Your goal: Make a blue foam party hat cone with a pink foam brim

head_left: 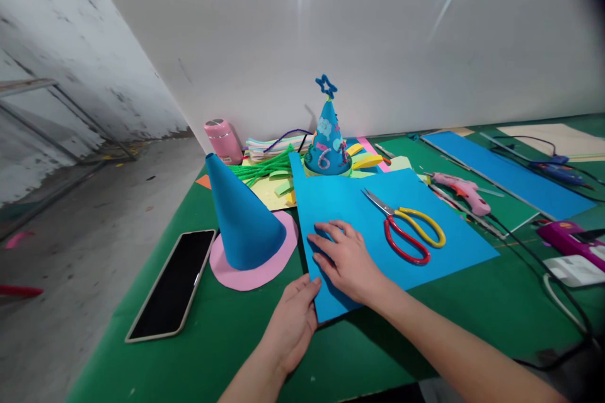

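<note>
A large blue sheet [350, 201] lies on the green tabletop. My left hand [293, 321] pinches its near left edge, thumb on top and the fingers partly hidden. Flat on the same sheet, close to that edge, rests my right hand [347, 259] with its fingers spread. Scissors [401, 227] with one red and one yellow handle lie on the sheet to the right, blades partly apart. Left of the sheet, a plain blue cone [243, 220] stands on a pink round piece [255, 279].
A decorated blue cone hat [326, 138] with a star stands behind the sheet. A phone [172, 286] lies near the table's left edge. Green pipe cleaners [265, 168] and a pink bottle [224, 140] are at the back. A corded pink glue gun [460, 192] lies right.
</note>
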`<state>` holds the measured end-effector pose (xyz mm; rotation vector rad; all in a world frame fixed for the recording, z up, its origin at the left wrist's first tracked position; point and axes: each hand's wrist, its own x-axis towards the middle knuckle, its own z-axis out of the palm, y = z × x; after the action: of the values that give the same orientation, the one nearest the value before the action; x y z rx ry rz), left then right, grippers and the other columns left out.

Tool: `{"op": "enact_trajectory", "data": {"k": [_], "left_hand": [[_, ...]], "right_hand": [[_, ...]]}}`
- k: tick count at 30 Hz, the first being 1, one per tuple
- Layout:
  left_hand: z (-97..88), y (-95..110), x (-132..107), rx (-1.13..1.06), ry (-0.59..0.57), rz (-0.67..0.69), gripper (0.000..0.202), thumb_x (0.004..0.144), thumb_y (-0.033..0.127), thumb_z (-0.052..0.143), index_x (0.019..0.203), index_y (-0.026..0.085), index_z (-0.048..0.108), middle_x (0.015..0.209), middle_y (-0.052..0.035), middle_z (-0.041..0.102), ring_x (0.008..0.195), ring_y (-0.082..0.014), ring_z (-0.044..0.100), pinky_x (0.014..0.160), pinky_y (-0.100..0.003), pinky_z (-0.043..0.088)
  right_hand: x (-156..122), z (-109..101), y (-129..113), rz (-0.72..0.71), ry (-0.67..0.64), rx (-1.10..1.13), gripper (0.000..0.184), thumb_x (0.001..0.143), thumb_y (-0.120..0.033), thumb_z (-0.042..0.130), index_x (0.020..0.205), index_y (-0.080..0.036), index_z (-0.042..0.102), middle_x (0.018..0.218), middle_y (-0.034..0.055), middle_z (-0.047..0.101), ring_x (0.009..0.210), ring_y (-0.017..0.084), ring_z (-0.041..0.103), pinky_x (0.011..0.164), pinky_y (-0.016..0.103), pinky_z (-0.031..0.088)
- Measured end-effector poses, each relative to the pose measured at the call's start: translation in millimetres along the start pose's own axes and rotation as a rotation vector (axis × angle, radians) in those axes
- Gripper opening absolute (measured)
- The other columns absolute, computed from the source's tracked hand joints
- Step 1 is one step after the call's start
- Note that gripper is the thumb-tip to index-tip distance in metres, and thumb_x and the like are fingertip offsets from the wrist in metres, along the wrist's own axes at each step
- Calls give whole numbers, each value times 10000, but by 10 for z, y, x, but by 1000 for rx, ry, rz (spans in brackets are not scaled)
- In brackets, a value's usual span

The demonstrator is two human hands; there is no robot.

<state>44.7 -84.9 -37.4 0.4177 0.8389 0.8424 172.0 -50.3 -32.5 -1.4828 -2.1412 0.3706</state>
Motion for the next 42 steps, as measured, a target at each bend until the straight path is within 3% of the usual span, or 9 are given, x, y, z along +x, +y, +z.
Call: {"op": "enact_trajectory", "data": {"k": [9, 15, 18, 20, 24, 27, 30, 36, 42], "left_hand": [[2, 2, 0, -16, -4, -6, 194, 788, 163, 506, 939, 85, 600, 873, -124, 685, 891, -215, 610, 819, -361, 446], [-25, 7, 3, -3, -52, -8, 239, 786, 189, 517, 980, 78, 601, 924, -138, 675, 908, -226, 605, 827, -360, 448], [-16, 29, -3, 10, -57, -10, 256, 786, 206, 519, 987, 72, 605, 963, -148, 663, 936, -233, 592, 835, -359, 446], [-8, 43, -12, 13, -61, -5, 260, 786, 219, 519, 985, 80, 613, 975, -142, 660, 949, -231, 585, 846, -355, 441], [8, 54, -32, 25, -59, 3, 257, 773, 225, 535, 971, 89, 626, 955, -131, 668, 933, -227, 590, 851, -346, 434], [28, 50, -42, 29, -55, 22, 214, 766, 217, 542, 907, 92, 642, 889, -118, 682, 888, -213, 601, 826, -328, 436], [46, 40, -47, 25, -23, 51, 132, 750, 200, 561, 774, 100, 644, 763, -85, 682, 798, -185, 610, 775, -296, 443], [34, 19, -31, -26, 109, 58, 81, 701, 160, 614, 636, 123, 584, 600, -4, 609, 584, -93, 549, 624, -216, 439], [28, 36, -32, -93, 85, 5, 195, 765, 264, 538, 868, 118, 617, 852, -76, 677, 842, -184, 602, 798, -296, 439]], "right_hand": [[24, 55, -5, -16, 5, 25, 318, 835, -270, 406, 1129, -283, 528, 1237, -8, 505, 1137, 255, 343, 897, 446, 321], [-243, -192, -69, 80, 118, 169, 337, 859, -292, 389, 1188, -238, 434, 1232, 47, 473, 1121, 198, 384, 914, 370, 357], [-629, -277, -109, 279, 165, 530, 189, 870, -304, 382, 1023, -252, 479, 872, 14, 570, 763, 126, 538, 656, 239, 468], [-897, -264, -115, 331, 102, 658, 130, 867, -299, 387, 854, -254, 508, 628, -31, 505, 549, 109, 488, 490, 206, 429], [-1178, -143, -79, 172, 147, 485, 141, 820, -212, 469, 947, -260, 505, 799, 12, 569, 666, 130, 539, 567, 224, 459], [-1115, -58, -79, 28, 167, 186, 318, 792, -209, 509, 1104, -250, 469, 960, 71, 548, 863, 202, 518, 699, 322, 458], [-953, 13, -146, -24, 90, -16, 430, 787, -298, 519, 1201, -232, 428, 1005, 102, 533, 881, 255, 478, 696, 400, 418], [-802, 112, -252, 5, 111, -87, 259, 813, -321, 485, 1062, -285, 542, 851, 42, 573, 739, 200, 461, 583, 335, 309], [-835, 116, -250, -46, 137, -60, 219, 814, -276, 494, 1021, -288, 565, 804, 34, 570, 708, 181, 448, 560, 308, 282]]}}
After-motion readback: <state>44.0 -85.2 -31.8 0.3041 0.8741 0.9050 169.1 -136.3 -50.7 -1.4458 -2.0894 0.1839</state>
